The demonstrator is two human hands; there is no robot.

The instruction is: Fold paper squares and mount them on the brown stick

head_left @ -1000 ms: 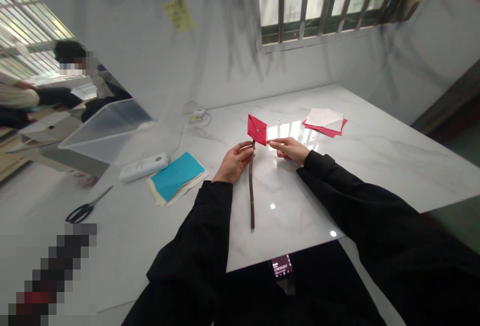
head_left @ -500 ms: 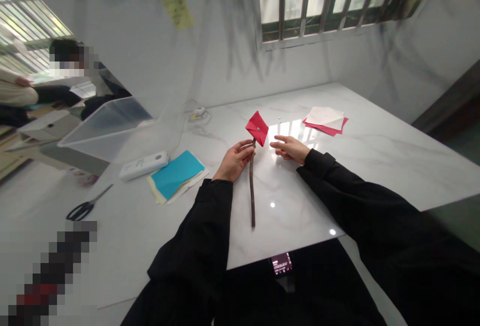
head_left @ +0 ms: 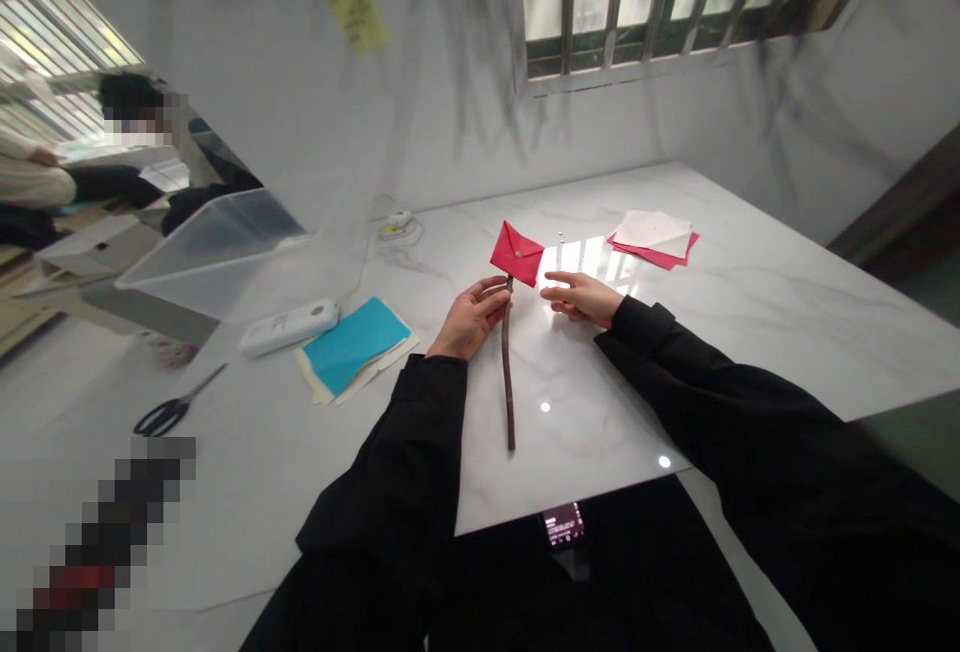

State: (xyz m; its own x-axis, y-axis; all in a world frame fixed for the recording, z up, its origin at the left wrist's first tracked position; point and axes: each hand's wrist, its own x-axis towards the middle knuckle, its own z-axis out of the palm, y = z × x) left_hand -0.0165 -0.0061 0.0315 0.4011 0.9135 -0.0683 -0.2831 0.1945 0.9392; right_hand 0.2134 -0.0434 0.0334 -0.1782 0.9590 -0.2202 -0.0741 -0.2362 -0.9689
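Note:
A red paper pinwheel [head_left: 516, 255] with a small silvery pin at its centre is fixed to the top of a thin brown stick [head_left: 507, 362]. My left hand [head_left: 474, 315] pinches this stick just below the pinwheel, with the stick's lower end reaching toward the table's front edge. To the right, my right hand [head_left: 583, 298] is open, its fingers apart and pointing at the pinwheel. Its fingertips are close to the paper's right corner; whether they touch it I cannot tell.
Blue and pale paper sheets [head_left: 358, 347] lie at left beside a white device [head_left: 289, 328]. Scissors [head_left: 176, 407] are farther left. White and red paper [head_left: 654, 234] lies at the back right. A clear plastic bin [head_left: 217, 252] stands at left, with a person beyond.
The red pinwheel has turned about its pin, so its corners point differently. The stick's lower end has shifted slightly right. Both hands are almost where they were.

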